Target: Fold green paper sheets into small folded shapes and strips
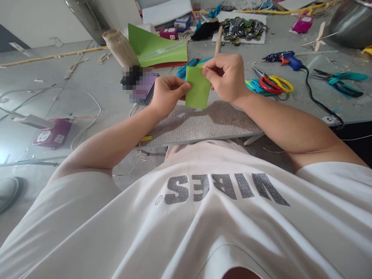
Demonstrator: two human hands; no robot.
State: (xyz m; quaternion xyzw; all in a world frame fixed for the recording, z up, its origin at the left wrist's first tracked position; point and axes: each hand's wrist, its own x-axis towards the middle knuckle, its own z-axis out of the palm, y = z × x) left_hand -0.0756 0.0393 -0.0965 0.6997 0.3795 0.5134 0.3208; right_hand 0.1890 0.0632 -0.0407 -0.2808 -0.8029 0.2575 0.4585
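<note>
A small green paper piece point(197, 91) is held upright above the front edge of the table. My left hand point(170, 93) pinches its left edge between thumb and fingers. At its upper right corner, my right hand point(225, 75) grips it with thumb and forefinger. A phone point(145, 87) lies just left of my left hand. Behind the hands are a teal tool point(187, 69) and a large green sheet point(158, 48). Scissors with red and yellow handles point(274, 84) rest to the right of my right hand, on blue strips.
A blue glue gun point(290, 60) and teal-handled pliers point(337, 81) lie at the right, with a black cord. Bottle caps point(244, 29) are heaped on a white board at the back. A wooden cylinder point(120, 48) stands left of the green sheet.
</note>
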